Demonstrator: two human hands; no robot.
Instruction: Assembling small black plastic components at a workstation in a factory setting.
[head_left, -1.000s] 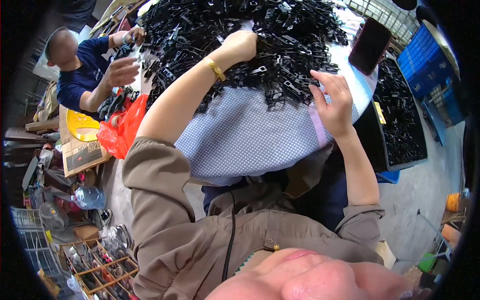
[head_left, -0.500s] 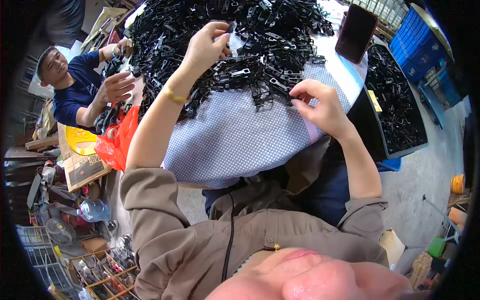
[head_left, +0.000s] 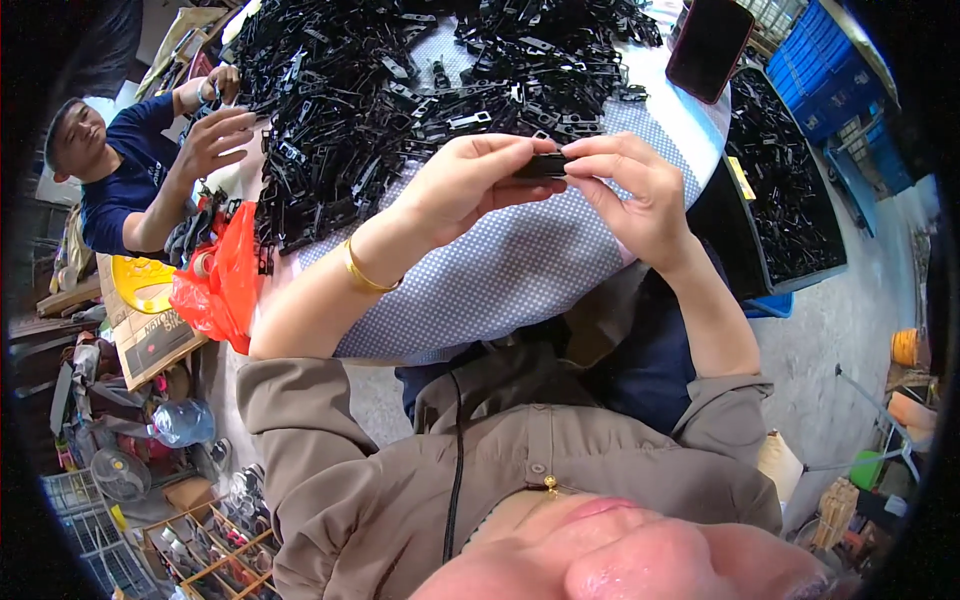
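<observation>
In front of the heap my left hand [head_left: 465, 190] grips a small dark, elongated piece [head_left: 541, 168] between thumb and fingers. The fingertips of my right hand [head_left: 640, 195] are pinched at the piece's right end, so both hands meet on it. Its exact kind cannot be made out. Just beyond the hands spreads a big heap of black slotted clip-like parts [head_left: 350, 120], many with a long opening. The heap lies on a round table under a pale dotted cloth [head_left: 480, 290].
A dark-screened phone [head_left: 708, 48] stands at the table's right edge. Beyond it are a black bin of similar parts [head_left: 790, 190] and blue crates [head_left: 825, 75]. At left, a co-worker's hand [head_left: 215, 140] hovers by the heap, near a red plastic bag [head_left: 225, 290].
My left hand has come back from the heap toward me and right, and now meets my right hand at a dark piece. My right hand has shifted slightly up and left.
</observation>
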